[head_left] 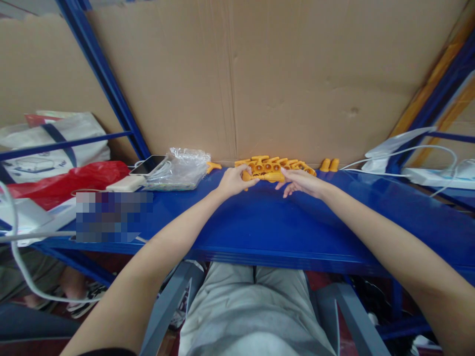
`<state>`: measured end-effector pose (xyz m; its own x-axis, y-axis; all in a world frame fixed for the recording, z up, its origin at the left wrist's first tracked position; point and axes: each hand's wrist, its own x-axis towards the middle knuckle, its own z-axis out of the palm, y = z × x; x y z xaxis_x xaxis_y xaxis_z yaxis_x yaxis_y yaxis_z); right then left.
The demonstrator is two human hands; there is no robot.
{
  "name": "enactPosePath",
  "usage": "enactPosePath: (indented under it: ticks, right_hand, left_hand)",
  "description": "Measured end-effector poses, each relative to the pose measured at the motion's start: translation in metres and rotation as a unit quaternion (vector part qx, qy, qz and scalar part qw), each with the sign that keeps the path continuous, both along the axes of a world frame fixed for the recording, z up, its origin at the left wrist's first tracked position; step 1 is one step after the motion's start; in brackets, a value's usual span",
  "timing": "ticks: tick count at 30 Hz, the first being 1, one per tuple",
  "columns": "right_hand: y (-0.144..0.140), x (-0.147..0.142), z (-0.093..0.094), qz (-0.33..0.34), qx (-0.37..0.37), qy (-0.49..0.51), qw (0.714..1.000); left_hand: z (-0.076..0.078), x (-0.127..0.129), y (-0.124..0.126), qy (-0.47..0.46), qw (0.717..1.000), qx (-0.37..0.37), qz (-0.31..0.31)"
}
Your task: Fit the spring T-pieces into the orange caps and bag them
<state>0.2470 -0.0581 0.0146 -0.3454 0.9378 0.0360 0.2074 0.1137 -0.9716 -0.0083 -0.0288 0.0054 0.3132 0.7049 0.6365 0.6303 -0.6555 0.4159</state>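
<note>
An orange plastic piece with a row of round holes is between my two hands, at the back of the blue table. My left hand has its thumb and fingers curled round the piece's left end. At the right end, the thumb and a finger of my right hand grip it, while the lower fingers hang loosely apart. Close behind lies a row of similar orange plastic parts, partly hidden by the hands. A small forked orange part sits to the left, and two rounded orange caps stand to the right.
A cardboard wall rises directly behind the blue table. On the left are a clear plastic bag, a phone, a white power bank and a red bag. White cables run along the right.
</note>
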Motion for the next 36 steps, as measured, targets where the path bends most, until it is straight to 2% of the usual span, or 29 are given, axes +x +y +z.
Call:
enactPosePath:
  ticks: [4, 13, 16, 21, 25, 29, 36]
  right_hand:
    - [0.0, 0.005, -0.001, 0.021, 0.036, 0.011, 0.999]
    - [-0.002, 0.004, 0.0, 0.032, 0.053, 0.036, 0.997]
    - [-0.003, 0.0, 0.0, 0.02, 0.049, 0.036, 0.998]
    - [-0.002, -0.007, -0.001, -0.039, 0.021, 0.028, 0.999]
    - [-0.001, -0.004, 0.001, -0.017, 0.004, 0.004, 1.0]
    - [0.0, 0.003, 0.003, 0.0, 0.045, 0.003, 0.999]
    - [0.001, 0.004, 0.0, -0.017, 0.099, 0.001, 0.995]
  left_hand:
    - [0.002, 0.0, -0.002, 0.025, 0.999, 0.008, 0.023]
    - [0.005, 0.0, -0.008, 0.051, 0.997, 0.045, 0.027]
    - [0.005, 0.0, -0.008, 0.049, 0.997, 0.06, 0.025]
    - [0.004, 0.001, -0.008, 0.034, 0.997, 0.062, 0.022]
    - [0.002, 0.001, -0.004, 0.023, 0.999, 0.047, 0.013]
    - [0.001, 0.002, -0.001, 0.017, 0.999, 0.037, 0.014]
    - [0.0, 0.0, -0.002, 0.028, 0.998, 0.042, 0.025]
